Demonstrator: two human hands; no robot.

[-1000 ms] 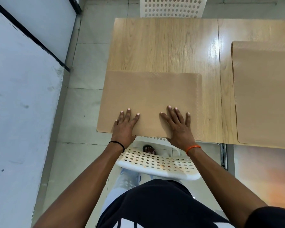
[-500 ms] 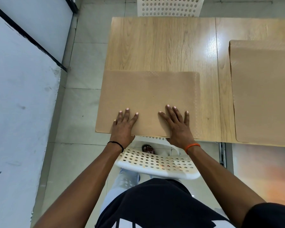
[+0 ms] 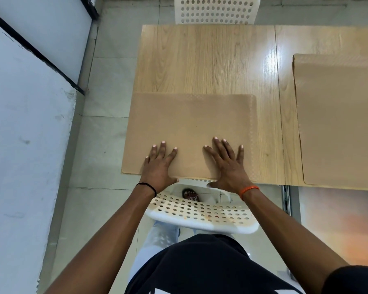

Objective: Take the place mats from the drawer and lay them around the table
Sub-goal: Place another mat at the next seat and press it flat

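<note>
White perforated chair (image 3: 202, 215) at lower centre; second perforated chair (image 3: 216, 10) at top edge. Tiled floor (image 3: 106, 128) left; white wall (image 3: 19, 134) far left.

The floor (image 3: 113, 77) is laid with pale grey tiles, and a white wall (image 3: 19, 145) crossed by a slanting black strip (image 3: 36, 54) runs along the left. A white plastic chair (image 3: 202, 213) with round holes stands at the near edge of a light wood-grain table (image 3: 204, 60), and a second perforated chair (image 3: 216, 10) stands at the far edge. Bright light glares off the tabletop to the right, and an orange glow tints the floor at lower right.
</note>
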